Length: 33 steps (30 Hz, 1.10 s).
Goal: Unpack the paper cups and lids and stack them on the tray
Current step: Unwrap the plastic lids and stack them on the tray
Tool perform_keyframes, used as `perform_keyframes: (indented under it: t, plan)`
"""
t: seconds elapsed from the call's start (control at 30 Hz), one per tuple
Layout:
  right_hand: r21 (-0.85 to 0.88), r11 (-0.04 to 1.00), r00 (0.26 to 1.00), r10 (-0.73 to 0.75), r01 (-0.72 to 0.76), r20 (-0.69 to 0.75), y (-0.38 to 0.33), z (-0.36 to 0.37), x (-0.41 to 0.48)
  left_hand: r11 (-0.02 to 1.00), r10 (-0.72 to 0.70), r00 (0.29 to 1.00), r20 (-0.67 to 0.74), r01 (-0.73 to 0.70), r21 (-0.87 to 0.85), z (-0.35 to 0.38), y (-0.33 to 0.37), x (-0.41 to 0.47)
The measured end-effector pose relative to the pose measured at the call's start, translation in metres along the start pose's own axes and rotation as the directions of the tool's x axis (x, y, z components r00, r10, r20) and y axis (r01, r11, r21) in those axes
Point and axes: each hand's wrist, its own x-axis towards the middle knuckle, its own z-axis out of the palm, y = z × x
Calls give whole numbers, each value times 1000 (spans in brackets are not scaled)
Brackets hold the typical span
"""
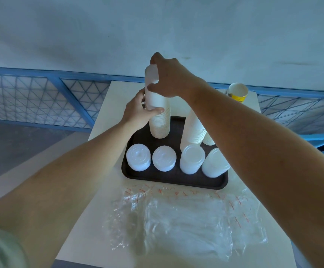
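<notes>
As both hands are closed around the tall stack of cups [160, 124] at the tray's back left, the step in hand looks like seating an upper batch of cups onto that stack. The left hand [138, 111] wraps the stack about halfway up, thumb across the front. The right hand [170, 78] grips the top section from above and the side, fingers curled round it. The stack stands on the dark tray [176, 178], roughly upright, plain white, with nested rims showing lower down. A second cup stack [193, 128] stands to its right, and four lid stacks [138, 159] line the tray's near edge. The next move likely calls for pressing the upper cups straight down, then letting go gently, since so tall a column could tip. Empty plastic wrapping [186, 215] lies on the counter [91, 209] in front, which suggests the unpacking is nearly done.
</notes>
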Motion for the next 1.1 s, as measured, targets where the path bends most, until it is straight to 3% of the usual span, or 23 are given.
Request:
perform_keyframes:
  t: [0.7,0.9,1.1]
  plan:
    - [29,999,999,32,-33,28,-10,-5,-28,999,14,999,29,-16,43,-13,1,-10]
    - [-173,983,998,65,-68,-21,23,-22,-70,1000,14,1000,28,-14,23,-19,11,-5]
    - [-402,913,995,92,-74,27,46,-23,-103,998,21,1000,13,-22,62,-11,13,-7]
